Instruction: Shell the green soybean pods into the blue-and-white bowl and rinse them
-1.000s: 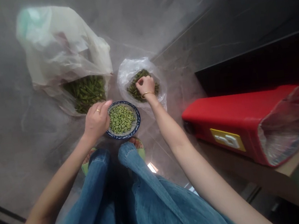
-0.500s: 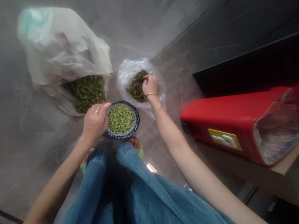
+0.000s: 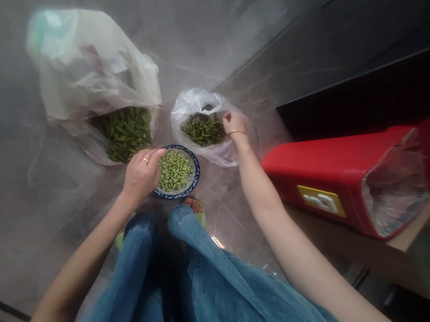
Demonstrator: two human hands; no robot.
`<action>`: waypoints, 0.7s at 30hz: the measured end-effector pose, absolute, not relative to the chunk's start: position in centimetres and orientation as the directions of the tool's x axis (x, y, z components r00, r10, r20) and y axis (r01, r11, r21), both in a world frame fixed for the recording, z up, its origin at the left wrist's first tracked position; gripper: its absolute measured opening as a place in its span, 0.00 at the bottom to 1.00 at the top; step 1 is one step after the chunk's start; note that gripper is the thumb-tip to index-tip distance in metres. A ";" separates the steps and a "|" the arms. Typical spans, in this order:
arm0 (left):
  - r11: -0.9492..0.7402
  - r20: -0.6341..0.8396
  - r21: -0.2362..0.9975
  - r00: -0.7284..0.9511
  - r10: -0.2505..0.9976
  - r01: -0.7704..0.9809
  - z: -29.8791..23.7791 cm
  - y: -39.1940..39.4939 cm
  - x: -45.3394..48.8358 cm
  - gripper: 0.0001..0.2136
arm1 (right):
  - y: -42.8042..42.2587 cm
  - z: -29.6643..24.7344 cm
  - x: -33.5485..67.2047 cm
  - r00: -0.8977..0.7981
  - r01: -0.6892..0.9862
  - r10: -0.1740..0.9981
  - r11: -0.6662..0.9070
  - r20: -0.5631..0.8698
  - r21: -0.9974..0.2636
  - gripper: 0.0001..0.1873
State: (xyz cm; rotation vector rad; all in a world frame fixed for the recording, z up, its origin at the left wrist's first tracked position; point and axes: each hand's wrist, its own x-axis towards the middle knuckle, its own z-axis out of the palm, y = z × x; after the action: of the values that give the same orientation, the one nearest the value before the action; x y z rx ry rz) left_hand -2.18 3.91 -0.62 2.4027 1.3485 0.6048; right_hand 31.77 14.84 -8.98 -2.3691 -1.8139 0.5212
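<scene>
My left hand [image 3: 143, 174] is over the left rim of a blue-patterned plate [image 3: 197, 176], thumb and fingers closed together; what they hold, if anything, is hidden. Shelled green beans [image 3: 175, 170] fill the plate. My right hand [image 3: 235, 122], with a bangle at the wrist, pinches the right side of a small clear plastic bag [image 3: 224, 155]. Dark green pods [image 3: 202, 129] lie inside that bag. Behind my left hand, a larger white plastic bag [image 3: 76, 89] lies with its mouth towards me, showing green bean pods [image 3: 129, 132].
A red bin [image 3: 325, 168] with a yellow label and a clear liner lies on its side at the right, on a wooden surface [image 3: 408, 239]. A dark wall panel [image 3: 347, 87] runs behind it. My knees and sandalled feet are just below the plate.
My right hand has moved right, from over the pods to the small bag's side. That bag's mouth is spread wider and more pods show. My left hand has shifted slightly right.
</scene>
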 end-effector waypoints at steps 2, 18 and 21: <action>-0.509 0.208 0.464 0.469 0.858 0.725 -0.7 3.8 -2.2 0.17 | 14.1 -8.2 31.2 0.301 0.849 0.946 -0.323 -0.120 -0.419 0.07; -0.196 0.036 0.918 0.419 0.907 0.345 0.5 2.7 -0.4 0.24 | 1.5 1.0 14.9 -0.082 -0.523 0.761 -0.583 -0.643 -0.622 0.18; -0.317 0.068 0.834 0.485 0.872 0.453 -0.2 2.2 -0.7 0.21 | 0.5 0.2 13.8 -0.090 -0.449 0.715 -0.650 -0.694 -0.612 0.19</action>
State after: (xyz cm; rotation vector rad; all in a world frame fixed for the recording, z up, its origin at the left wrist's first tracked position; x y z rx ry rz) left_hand -0.72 2.21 -0.16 1.9448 1.0961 0.6755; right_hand 13.79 0.46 0.19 -1.3749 -0.3091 1.8417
